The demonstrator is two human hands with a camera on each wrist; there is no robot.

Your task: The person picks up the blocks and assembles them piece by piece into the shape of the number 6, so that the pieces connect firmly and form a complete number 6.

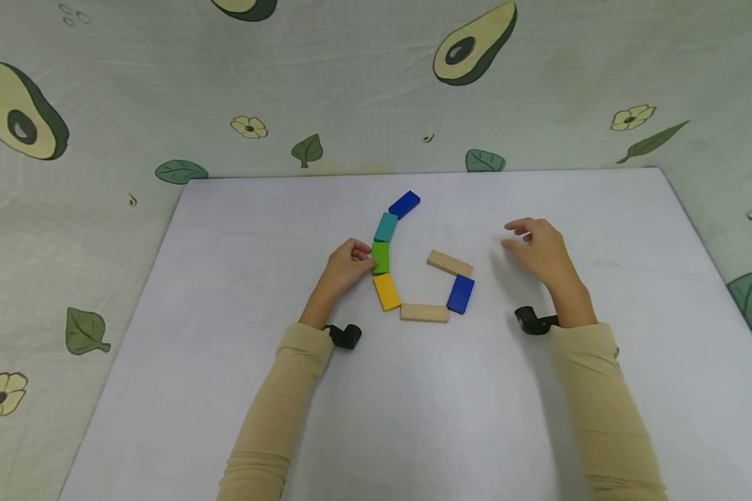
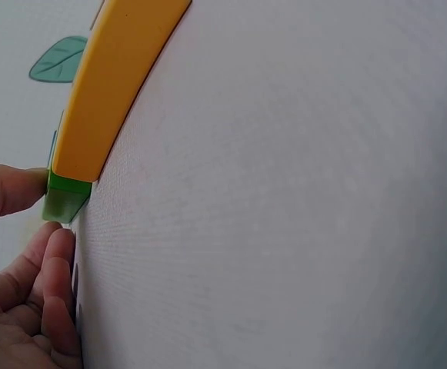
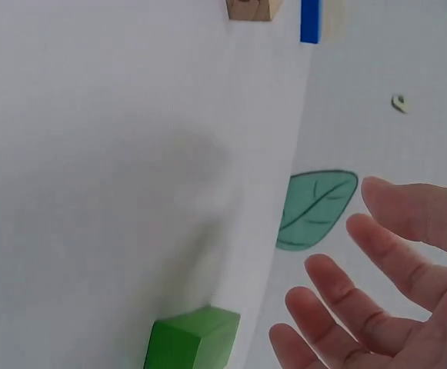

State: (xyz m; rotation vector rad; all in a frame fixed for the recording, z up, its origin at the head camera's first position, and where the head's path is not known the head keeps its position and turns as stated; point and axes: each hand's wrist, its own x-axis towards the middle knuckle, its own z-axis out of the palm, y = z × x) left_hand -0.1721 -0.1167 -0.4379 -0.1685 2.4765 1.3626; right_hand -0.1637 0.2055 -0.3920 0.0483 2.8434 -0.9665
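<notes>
My left hand (image 1: 345, 268) is at the green block (image 1: 381, 257), thumb and fingertips against it. In the left wrist view the thumb (image 2: 15, 192) touches the green block (image 2: 68, 200) on one side, with curled fingers at another. This block lies in a curved row: a dark blue block (image 1: 404, 204) and a teal block (image 1: 386, 227) beyond it, a yellow block (image 1: 386, 291) nearer. My right hand (image 1: 539, 250) hovers over the table at the right, fingers spread and loosely bent, holding nothing. Near it in the right wrist view is another green block (image 3: 196, 338), hidden in the head view.
From the yellow block's near end, a plain wooden block (image 1: 424, 313), a blue block (image 1: 461, 294) and another wooden block (image 1: 450, 264) continue the curve inward. All lie on the white table (image 1: 225, 348). Avocado-patterned cloth (image 1: 363, 83) hangs behind the table's far edge.
</notes>
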